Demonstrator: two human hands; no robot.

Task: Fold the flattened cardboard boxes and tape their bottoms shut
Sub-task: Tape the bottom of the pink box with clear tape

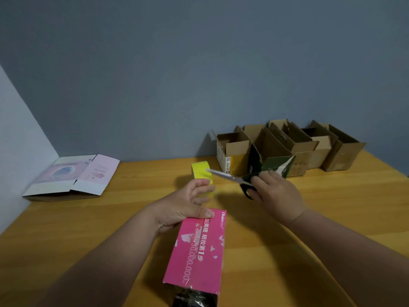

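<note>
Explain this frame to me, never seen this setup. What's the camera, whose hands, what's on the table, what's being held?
No robot here: one wide-angle camera worn on a person's head, looking forward and down at their bare hands. The left hand steadies the pink box and grips the yellow tape roll, stretched from the box's far end. The right hand holds scissors, blades pointing at the tape. On the wooden table: a flattened pale pink box far left, and a row of folded brown cardboard boxes against the back wall.
</note>
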